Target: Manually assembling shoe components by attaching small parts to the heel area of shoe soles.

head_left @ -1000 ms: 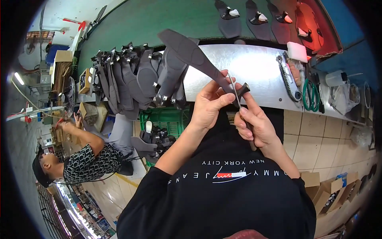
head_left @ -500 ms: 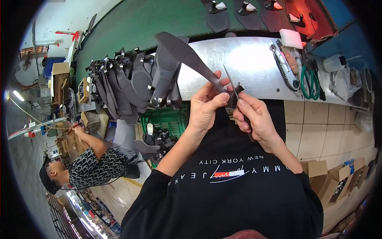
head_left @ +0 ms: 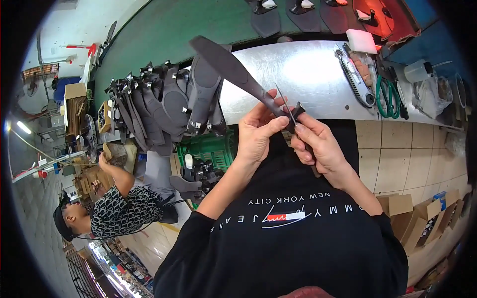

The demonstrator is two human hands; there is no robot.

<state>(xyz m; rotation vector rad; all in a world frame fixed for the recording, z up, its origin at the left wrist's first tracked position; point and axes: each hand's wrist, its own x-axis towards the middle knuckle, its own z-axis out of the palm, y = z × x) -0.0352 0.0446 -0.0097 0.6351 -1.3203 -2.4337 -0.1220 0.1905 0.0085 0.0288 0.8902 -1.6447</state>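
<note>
A long dark grey shoe sole (head_left: 221,62) slants up and to the left above the metal worktop. My left hand (head_left: 257,134) pinches its narrow end between thumb and fingers. Closed around the handle of a thin-bladed knife (head_left: 283,99) is my right hand (head_left: 320,144). The blade points up and left, and crosses the narrow end of the sole beside my left thumb. A small dark upturned piece (head_left: 298,108) shows at that end, close to my right fingertips. Whether the edge is cutting into the sole is hidden.
Left on the metal worktop (head_left: 303,64) lies a pile of grey soles (head_left: 174,107). A box cutter (head_left: 354,79), green-handled scissors (head_left: 381,102) and a white foam block (head_left: 361,41) lie right. A green belt (head_left: 159,37) runs behind. A co-worker (head_left: 124,211) is at left, cardboard boxes (head_left: 400,206) lower right.
My hands keep the same hold, with the knife and sole only slightly shifted. The co-worker's arm has risen, and the whole view has moved a little.
</note>
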